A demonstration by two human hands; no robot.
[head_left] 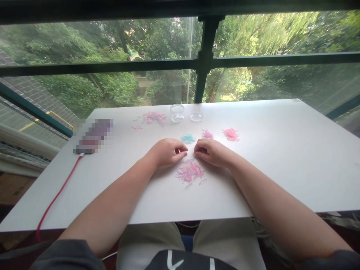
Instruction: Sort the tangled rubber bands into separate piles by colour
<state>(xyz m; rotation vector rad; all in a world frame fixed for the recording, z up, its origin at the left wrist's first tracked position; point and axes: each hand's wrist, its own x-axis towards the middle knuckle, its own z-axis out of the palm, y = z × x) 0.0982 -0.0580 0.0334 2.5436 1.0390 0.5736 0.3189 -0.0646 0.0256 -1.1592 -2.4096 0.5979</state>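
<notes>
My left hand (170,152) is above the white table, its thumb and fingers curled toward each other; whether anything small is between the tips cannot be made out. Facing it, my right hand (210,152) is curled with its fingertips pressed together, and what it may hold is hidden. A mixed pile of pink and purple bands (189,171) lies just below both hands. Beyond the fingers are a small blue pile (188,138) and a small purple pile (207,134). Farther right sits a pink pile (231,134).
At the back of the white table (281,150) stand a clear round container (177,113) and a shallow clear dish (196,117). Another mixed pile (154,118) is left of them. A blurred-out device (94,137) with a red cable (60,191) lies at left.
</notes>
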